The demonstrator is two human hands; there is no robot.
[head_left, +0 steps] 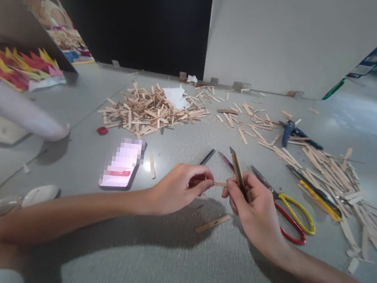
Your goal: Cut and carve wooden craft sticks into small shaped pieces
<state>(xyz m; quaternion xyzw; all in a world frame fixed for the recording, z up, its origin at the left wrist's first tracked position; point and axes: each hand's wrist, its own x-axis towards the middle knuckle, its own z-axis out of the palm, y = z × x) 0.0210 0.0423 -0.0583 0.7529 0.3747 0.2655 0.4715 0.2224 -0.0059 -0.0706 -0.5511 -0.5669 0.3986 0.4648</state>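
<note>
**Close up: two hands, a small wooden stick and a knife**

Centrally, a short wooden stick [219,184] is held level just above the grey bench [175,258], pinched between both hands. The left hand [178,189] is closed on one end of it with thumb and fingertips. The right hand [252,208] touches the other end and is also closed around a utility knife [238,171], whose yellow and black body points up and away from the person.

Directly below the hands, another wooden stick [213,224] lies flat on the bench. Just beyond the fingers lie a dark pen [207,156] and a reddish pen [226,161]. Beside the right hand sit scissors with red and yellow handles [289,214], their blades pointing towards the pens.

To the left of the hands, a phone [122,163] lies face up with its screen lit, and a lone stick lies beside it. Farther back is a large heap of wooden sticks [151,112] with a piece of white paper [176,97] on it. More sticks [334,176] are scattered along the right side, mixed with blue pliers [288,131] and a yellow cutter [320,199].

At far left, another person's pale sleeve [21,111] rests on the bench.
</note>
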